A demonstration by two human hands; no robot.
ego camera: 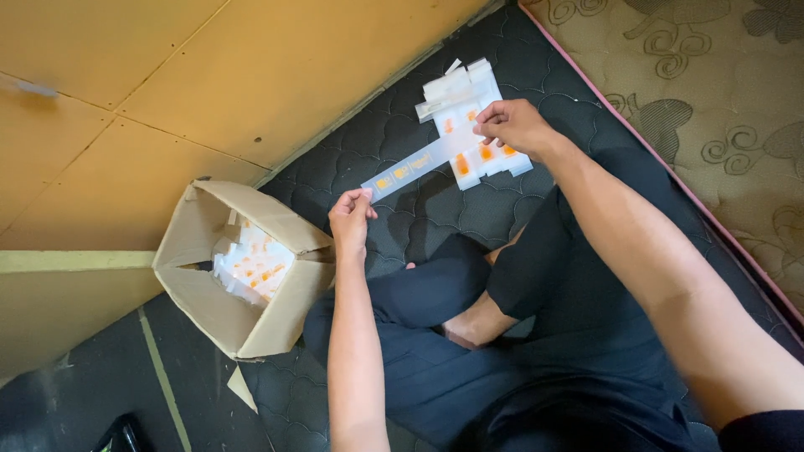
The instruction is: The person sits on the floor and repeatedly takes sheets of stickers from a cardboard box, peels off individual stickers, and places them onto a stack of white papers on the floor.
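Observation:
A long translucent white strip (419,165) with orange markings stretches between my two hands above a dark quilted mat (469,209). My left hand (350,219) pinches its lower left end. My right hand (512,125) pinches its upper right end, just over a pile of white and orange flat pieces (469,94) lying on the mat. I sit cross-legged in dark trousers, with a bare foot showing below the hands.
An open cardboard box (209,289) with more white and orange pieces inside stands left of my left hand. Yellow-brown wall panels (209,75) rise at the back left. A patterned beige mattress (712,100) lies at the right.

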